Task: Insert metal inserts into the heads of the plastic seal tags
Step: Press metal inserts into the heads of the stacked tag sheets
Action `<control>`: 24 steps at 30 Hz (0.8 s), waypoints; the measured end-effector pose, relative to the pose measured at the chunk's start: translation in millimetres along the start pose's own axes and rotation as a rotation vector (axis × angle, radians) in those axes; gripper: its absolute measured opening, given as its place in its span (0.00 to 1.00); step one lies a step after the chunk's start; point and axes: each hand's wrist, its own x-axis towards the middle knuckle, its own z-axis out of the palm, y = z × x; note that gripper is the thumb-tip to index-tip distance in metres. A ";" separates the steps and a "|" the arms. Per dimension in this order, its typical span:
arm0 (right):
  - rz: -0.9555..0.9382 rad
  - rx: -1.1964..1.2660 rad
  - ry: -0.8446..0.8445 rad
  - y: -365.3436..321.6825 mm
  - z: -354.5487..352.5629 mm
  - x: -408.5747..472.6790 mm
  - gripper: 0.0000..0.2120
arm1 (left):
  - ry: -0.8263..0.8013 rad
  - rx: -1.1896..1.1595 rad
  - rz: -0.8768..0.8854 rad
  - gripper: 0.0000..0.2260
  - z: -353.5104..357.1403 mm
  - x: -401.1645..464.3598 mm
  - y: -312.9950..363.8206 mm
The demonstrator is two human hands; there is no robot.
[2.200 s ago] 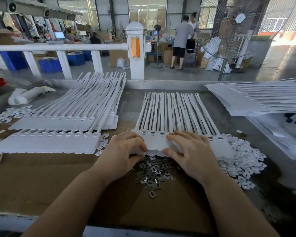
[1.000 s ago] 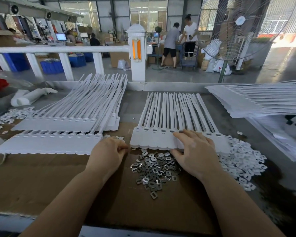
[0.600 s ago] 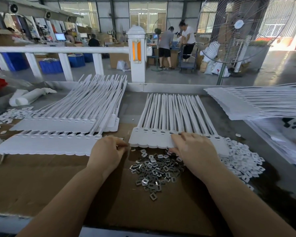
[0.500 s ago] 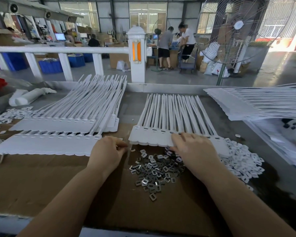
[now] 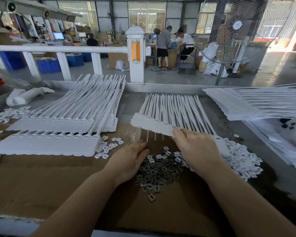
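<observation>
Nearest, the inserts [image 5: 158, 170] lie heaped on the desk [image 5: 41, 182]; the left hand [image 5: 128, 161] rests flat beside them, empty. Beyond, the right hand [image 5: 196, 149] grips a lifted tag strip [image 5: 152, 124]. Probably between strips; next, pick an insert.

2 hands [image 5: 128, 161]; 1 metal-insert pile [image 5: 158, 170] btwn them; 3 tag stacks [image 5: 61, 124] around pile; 2 clip heaps [image 5: 243, 159].
</observation>
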 end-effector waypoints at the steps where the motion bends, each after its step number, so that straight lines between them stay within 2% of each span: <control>1: -0.001 -0.003 0.002 0.7 -0.2 0.4 0.12 | -0.042 -0.009 0.041 0.20 0.4 -0.8 2.2; 4: -0.008 -0.003 0.017 3.0 -2.1 0.7 0.14 | -0.143 -0.151 0.063 0.18 -3.4 -2.8 7.9; 7: -0.027 -0.014 0.025 3.5 -3.6 -0.1 0.16 | -0.118 -0.276 0.039 0.17 -5.7 0.6 12.7; 11: -0.045 -0.034 0.017 4.8 -5.1 0.4 0.20 | -0.143 -0.215 0.057 0.19 2.2 14.4 20.9; 15: -0.066 -0.068 0.010 4.5 -5.9 2.4 0.18 | -0.254 -0.120 0.139 0.20 9.1 23.1 32.5; 19: -0.147 -0.122 -0.018 3.8 -4.8 2.0 0.17 | -0.293 -0.190 0.128 0.18 7.1 20.6 31.8; 24: -0.229 -0.155 -0.151 4.4 -2.6 0.7 0.20 | -0.369 -0.355 0.124 0.15 0.0 8.3 32.0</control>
